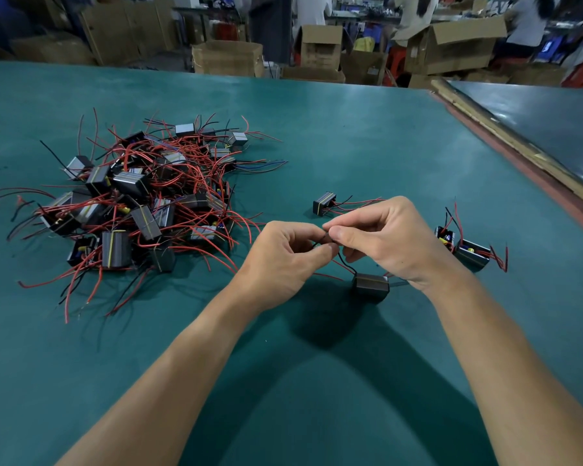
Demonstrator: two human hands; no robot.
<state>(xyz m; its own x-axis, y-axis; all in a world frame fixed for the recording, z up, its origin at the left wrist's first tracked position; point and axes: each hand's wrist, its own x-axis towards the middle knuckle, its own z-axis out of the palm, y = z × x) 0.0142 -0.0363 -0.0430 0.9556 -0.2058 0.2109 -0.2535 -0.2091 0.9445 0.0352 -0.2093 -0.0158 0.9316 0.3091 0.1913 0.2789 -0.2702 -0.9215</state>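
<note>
**Two hands pinching a lead wire at a workbench**

A thin black wire (345, 264) rises from a small dark rectangular block (371, 286), which lies just below and between the wrists. The left hand (283, 257) and right hand (384, 237) meet fingertip to fingertip, each pinching the wire's upper end. Beneath lies a teal green table mat (350, 146). A tangled pile of similar blocks with red and black leads (142, 203) sits to the left, and a lone block (324, 203) just beyond the hands. Open brown cardboard boxes (228, 57) line the far edge of the room.

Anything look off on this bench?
Nothing broken or spilled. Only the pile at left is a snarl of red and black leads. The left hand and right hand pinch the black lead of one unit.
</note>
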